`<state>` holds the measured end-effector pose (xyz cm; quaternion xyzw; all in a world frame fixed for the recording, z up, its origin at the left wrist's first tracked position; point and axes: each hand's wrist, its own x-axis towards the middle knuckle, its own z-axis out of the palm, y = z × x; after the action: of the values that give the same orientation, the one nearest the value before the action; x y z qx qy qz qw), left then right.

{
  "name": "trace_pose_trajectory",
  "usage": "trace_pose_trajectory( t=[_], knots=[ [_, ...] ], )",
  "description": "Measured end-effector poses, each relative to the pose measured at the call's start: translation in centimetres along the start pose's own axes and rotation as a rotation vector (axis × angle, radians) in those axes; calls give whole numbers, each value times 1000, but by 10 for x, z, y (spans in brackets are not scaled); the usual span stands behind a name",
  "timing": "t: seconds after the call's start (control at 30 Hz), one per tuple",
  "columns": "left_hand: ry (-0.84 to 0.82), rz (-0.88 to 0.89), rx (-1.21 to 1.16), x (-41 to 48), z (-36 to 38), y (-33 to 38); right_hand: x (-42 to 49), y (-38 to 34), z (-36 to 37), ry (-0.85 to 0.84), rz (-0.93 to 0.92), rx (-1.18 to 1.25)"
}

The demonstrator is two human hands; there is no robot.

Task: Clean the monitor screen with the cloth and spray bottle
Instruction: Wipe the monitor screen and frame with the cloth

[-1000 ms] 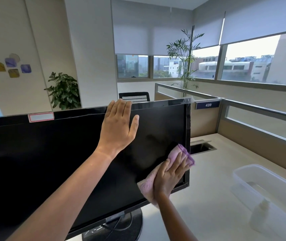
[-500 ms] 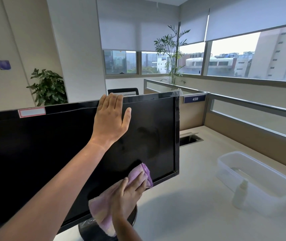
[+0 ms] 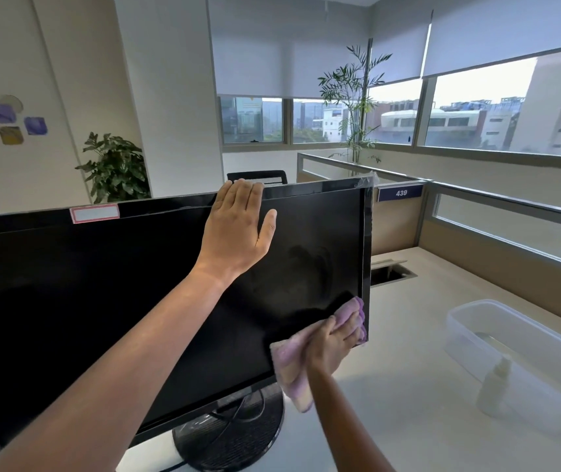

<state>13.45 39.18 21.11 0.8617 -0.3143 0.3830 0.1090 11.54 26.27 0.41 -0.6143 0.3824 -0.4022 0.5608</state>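
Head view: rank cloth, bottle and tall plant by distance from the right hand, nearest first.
1. Cloth, pressed under the right hand.
2. Bottle, on the desk to the hand's right.
3. Tall plant, far back, beyond the partition.

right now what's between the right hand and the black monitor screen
The purple cloth, pressed by the right hand onto the black monitor screen, bottom-right corner; head view.
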Motion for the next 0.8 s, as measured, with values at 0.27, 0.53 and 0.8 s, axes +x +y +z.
trace_pose_trajectory(
  t=[0.27,0.53,0.8],
  knots=[
    [2,41,28,-14,-30,-39,-3,-55,9,-51,28,5],
    [80,-46,119,-50,-49,-80,-98,-154,57,-179,-592,45],
    [190,-181,207,-94,-69,-123,-199,-109,92,-286,-1274,-307]
  ],
)
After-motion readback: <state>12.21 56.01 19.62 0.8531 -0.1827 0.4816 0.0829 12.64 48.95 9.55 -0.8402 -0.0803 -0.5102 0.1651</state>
